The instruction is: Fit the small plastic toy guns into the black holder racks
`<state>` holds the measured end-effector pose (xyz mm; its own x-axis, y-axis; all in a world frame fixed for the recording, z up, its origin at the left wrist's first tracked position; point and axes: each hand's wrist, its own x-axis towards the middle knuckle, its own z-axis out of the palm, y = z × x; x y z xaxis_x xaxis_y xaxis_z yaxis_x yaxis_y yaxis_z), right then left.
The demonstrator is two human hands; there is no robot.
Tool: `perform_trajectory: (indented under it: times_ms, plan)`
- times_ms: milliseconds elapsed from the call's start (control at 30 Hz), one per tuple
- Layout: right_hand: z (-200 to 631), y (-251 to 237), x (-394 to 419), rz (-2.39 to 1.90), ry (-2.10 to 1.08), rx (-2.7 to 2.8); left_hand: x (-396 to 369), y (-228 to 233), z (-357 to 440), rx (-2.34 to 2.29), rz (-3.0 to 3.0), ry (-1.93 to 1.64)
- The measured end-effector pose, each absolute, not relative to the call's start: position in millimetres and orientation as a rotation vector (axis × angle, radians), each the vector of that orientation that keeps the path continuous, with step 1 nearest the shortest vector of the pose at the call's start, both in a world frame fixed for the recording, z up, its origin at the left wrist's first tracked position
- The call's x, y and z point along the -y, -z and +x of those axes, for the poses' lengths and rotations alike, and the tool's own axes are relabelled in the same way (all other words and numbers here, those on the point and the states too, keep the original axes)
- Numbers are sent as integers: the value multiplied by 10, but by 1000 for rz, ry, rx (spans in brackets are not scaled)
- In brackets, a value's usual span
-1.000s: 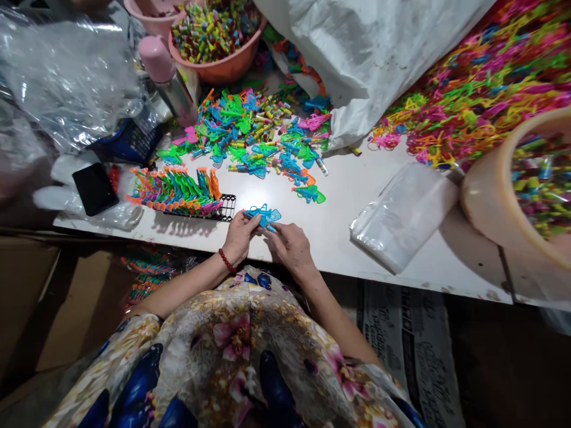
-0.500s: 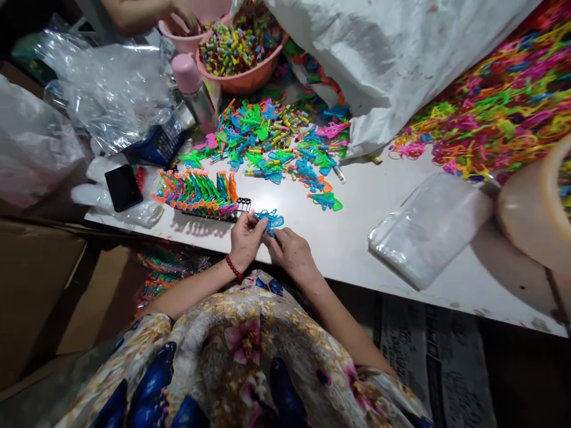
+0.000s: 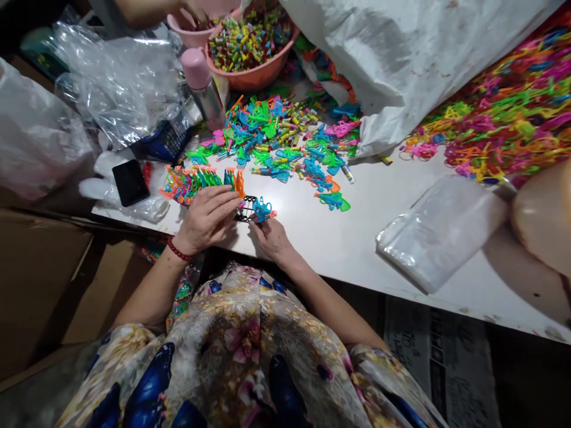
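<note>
Right hand (image 3: 269,236): fingers pinch blue toy (image 3: 262,209) at black rack (image 3: 245,208).
Left hand (image 3: 206,219): fingers spread open, resting against row of toys (image 3: 196,180).

One head-worn camera, looking steeply down and forward from close above: the person's lap fills the bottom, the white table (image 3: 366,232) crosses mid-frame, its far clutter reaching the top edge.

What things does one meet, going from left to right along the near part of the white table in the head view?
black phone → left hand → black rack → blue plastic toy, held by the right hand → stack of clear bags → cream tub
</note>
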<state>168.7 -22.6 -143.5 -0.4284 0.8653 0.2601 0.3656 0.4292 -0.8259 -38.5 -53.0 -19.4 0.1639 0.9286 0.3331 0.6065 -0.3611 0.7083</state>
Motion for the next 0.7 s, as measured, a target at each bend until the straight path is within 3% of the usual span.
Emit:
perform_trajectory:
  times_ms: [100,233,367,500,700]
  plan:
    - [1448,1535,215,-974,-938,1987,401,154,-488,-1415,2004,-902]
    - [1289,1637,214,-961,-934,1995,377,181,-478,-1400,1992,-956]
    - [1266,1676,176,-1001,-856,2086,390,232,-492,-1349,2341,-916]
    - [1268,1626,147,-1102,-831,2213,376,253,-538,-1299,2655,-801]
    - [1237,1463,150,-1303,-899,2343,380,199,-543,-1284,2670,-732]
